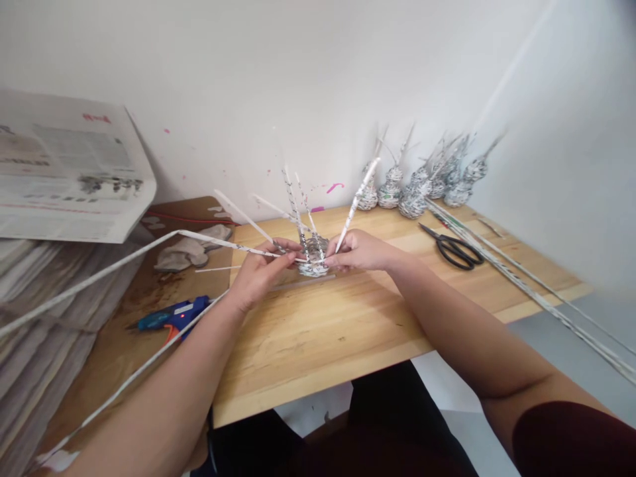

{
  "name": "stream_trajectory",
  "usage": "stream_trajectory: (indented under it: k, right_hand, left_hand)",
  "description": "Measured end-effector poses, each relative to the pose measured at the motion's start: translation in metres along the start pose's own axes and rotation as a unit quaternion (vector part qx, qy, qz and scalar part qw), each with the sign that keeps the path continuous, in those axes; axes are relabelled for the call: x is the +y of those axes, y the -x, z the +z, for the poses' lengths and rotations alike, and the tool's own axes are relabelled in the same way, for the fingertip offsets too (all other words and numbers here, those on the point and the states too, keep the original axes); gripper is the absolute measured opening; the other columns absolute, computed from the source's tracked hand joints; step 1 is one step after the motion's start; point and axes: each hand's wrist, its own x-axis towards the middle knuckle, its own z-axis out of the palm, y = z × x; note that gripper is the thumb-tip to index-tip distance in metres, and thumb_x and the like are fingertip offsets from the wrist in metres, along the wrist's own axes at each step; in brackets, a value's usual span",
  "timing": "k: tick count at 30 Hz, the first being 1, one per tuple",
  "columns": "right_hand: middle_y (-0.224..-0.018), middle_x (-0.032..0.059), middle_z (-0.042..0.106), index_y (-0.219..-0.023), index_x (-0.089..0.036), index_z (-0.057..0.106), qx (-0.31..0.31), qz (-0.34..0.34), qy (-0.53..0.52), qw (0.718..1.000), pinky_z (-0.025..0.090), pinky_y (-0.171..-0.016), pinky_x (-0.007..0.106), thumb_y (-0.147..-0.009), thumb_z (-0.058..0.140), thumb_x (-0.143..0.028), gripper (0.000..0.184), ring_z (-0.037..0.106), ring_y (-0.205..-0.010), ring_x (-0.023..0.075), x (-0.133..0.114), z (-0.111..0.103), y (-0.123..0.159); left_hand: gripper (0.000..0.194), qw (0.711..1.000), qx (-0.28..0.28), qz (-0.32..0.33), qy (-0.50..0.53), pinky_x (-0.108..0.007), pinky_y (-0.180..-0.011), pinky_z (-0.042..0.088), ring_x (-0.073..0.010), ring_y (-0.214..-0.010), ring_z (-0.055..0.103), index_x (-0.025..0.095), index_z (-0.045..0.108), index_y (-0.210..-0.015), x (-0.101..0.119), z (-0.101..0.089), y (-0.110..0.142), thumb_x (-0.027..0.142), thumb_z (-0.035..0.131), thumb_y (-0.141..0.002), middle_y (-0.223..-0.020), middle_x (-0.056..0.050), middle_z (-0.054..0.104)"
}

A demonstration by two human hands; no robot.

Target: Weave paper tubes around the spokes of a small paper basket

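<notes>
We see a white wall [258,79] at the back, with pink smears on it. The wood board [328,338] has its near edge over the person's dark legs. Wood shows between the hands and that edge, so there is room to slide nearer. On the left, a paper pile [54,358] is cut off by the picture's side. The newspaper [74,172] over it has red and black print, too blurry for us to read. Woven bottles [392,189] stand by the wall at the right, some hiding others.

The left hand [263,268] pinches tight on a long strip [114,275], which runs out of view. The right hand [358,253] is closed on the right side of the small basket [313,268]. A stick rises by its thumb, and we cannot see all its fingertips. The basket sits on the board between both hands, partly hidden.

The glue gun [173,315] has a label too small to read. The black scissors [454,252] lie near long sticks [527,288] that pass the board's right edge.
</notes>
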Motion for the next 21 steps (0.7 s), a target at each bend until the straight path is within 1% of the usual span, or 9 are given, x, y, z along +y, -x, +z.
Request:
stream_trajectory:
  k: [2,4,6,9,11,14,16,18,21]
  right_hand:
    - [-0.062,-0.0013,0.065,-0.08,-0.015,0.072,-0.017,0.007,0.001,1.0,0.044,-0.056,0.022,-0.07,0.082,-0.037,0.027,0.056,-0.056,0.0096,0.0005,-0.0017,-0.0004]
    - [-0.064,-0.0013,0.066,-0.087,-0.015,0.076,-0.029,0.029,0.006,0.999,0.041,-0.053,0.021,-0.068,0.083,-0.038,0.03,0.053,-0.055,0.0084,0.0014,-0.0011,-0.0012]
    - [-0.063,-0.0015,0.066,-0.084,-0.015,0.077,-0.009,0.047,-0.011,0.999,0.039,-0.05,0.021,-0.066,0.085,-0.038,0.03,0.05,-0.053,0.008,0.0033,0.0014,-0.0029]
    - [-0.062,-0.0014,0.064,-0.072,-0.015,0.073,0.035,0.039,-0.045,0.998,0.041,-0.052,0.022,-0.06,0.087,-0.034,0.026,0.053,-0.056,0.0097,0.006,0.0053,-0.0058]
    - [-0.059,-0.0024,0.062,-0.068,-0.015,0.071,0.046,0.029,-0.051,0.997,0.04,-0.053,0.023,-0.058,0.087,-0.032,0.026,0.053,-0.057,0.0098,0.0066,0.0066,-0.007]
    - [-0.054,-0.0041,0.058,-0.066,-0.015,0.069,0.054,0.029,-0.06,0.996,0.035,-0.051,0.022,-0.055,0.088,-0.031,0.027,0.049,-0.054,0.0086,0.0062,0.007,-0.0079]
    - [-0.053,-0.0045,0.057,-0.064,-0.015,0.067,0.056,0.033,-0.075,0.995,0.034,-0.051,0.022,-0.053,0.09,-0.032,0.03,0.049,-0.053,0.0085,0.0059,0.0068,-0.0084]
    - [-0.053,-0.0046,0.057,-0.064,-0.015,0.065,0.057,0.035,-0.083,0.994,0.034,-0.051,0.022,-0.052,0.091,-0.033,0.033,0.049,-0.053,0.0085,0.006,0.0061,-0.0087]
    - [-0.053,-0.0043,0.058,-0.064,-0.015,0.064,0.051,0.036,-0.081,0.995,0.035,-0.051,0.021,-0.051,0.091,-0.034,0.035,0.05,-0.053,0.0085,0.0065,0.0036,-0.0085]
  left_hand:
    - [0.038,1.0,-0.006,-0.003,0.005,-0.039,-0.088,0.057,-0.0242,-0.091,0.073,0.016,0.069,-0.101,0.0005,0.0006,0.0005,0.044,0.08,-0.078,-0.092,-0.008,0.078]
    - [0.039,1.0,-0.019,-0.007,-0.003,-0.039,-0.09,0.056,-0.0242,-0.092,0.074,0.016,0.068,-0.102,0.001,0.0006,0.0011,0.044,0.08,-0.078,-0.094,-0.009,0.079]
    - [0.041,0.999,-0.029,-0.011,-0.009,-0.04,-0.091,0.056,-0.0249,-0.094,0.074,0.016,0.066,-0.103,0.0006,-0.0001,0.0013,0.045,0.081,-0.077,-0.095,-0.009,0.079]
    - [0.045,0.999,-0.036,-0.02,-0.003,-0.041,-0.092,0.055,-0.0256,-0.095,0.074,0.016,0.065,-0.105,-0.0007,-0.0008,0.0005,0.047,0.081,-0.076,-0.094,-0.009,0.078]
    - [0.045,0.999,-0.029,-0.02,-0.002,-0.04,-0.09,0.056,-0.0247,-0.094,0.073,0.016,0.065,-0.104,-0.0008,-0.0003,-0.0004,0.046,0.081,-0.075,-0.093,-0.008,0.077]
    - [0.043,1.0,0.008,-0.008,-0.011,-0.035,-0.081,0.057,-0.0194,-0.08,0.071,0.016,0.065,-0.097,0.0011,0.0019,-0.0012,0.044,0.085,-0.07,-0.085,-0.004,0.073]
    - [0.046,1.0,0.029,-0.009,-0.006,-0.034,-0.076,0.058,-0.0172,-0.073,0.069,0.016,0.063,-0.096,0.0025,0.0033,-0.0013,0.042,0.087,-0.067,-0.08,-0.001,0.069]
    - [0.05,0.999,0.035,-0.018,0.006,-0.034,-0.076,0.059,-0.0176,-0.073,0.069,0.017,0.061,-0.097,0.0031,0.004,-0.0012,0.042,0.088,-0.065,-0.078,0.0,0.068]
    - [0.05,0.999,0.021,-0.031,0.011,-0.035,-0.08,0.059,-0.0191,-0.078,0.071,0.017,0.061,-0.1,0.0023,0.0041,-0.0008,0.045,0.086,-0.067,-0.082,-0.003,0.073]
